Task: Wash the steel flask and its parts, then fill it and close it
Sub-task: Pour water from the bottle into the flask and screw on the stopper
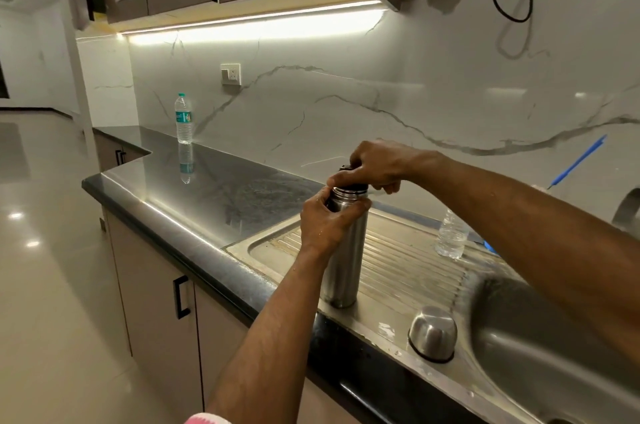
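The steel flask (pixel 346 261) stands upright on the ribbed drainboard (pixel 408 261) of the steel sink. My left hand (pixel 325 226) grips its upper body just below the neck. My right hand (pixel 375 167) is curled over the black stopper (pixel 346 168) sitting in the flask's mouth, hiding most of it. The flask's steel cup lid (pixel 433 333) rests upside down on the sink's front rim, to the right of the flask.
The sink basin (pixel 540 347) lies at the right under my right forearm. A small clear plastic bottle (pixel 450 236) stands at the back of the drainboard. A labelled water bottle (pixel 183 119) stands far left on the dark countertop (pixel 207 188). Marble wall behind.
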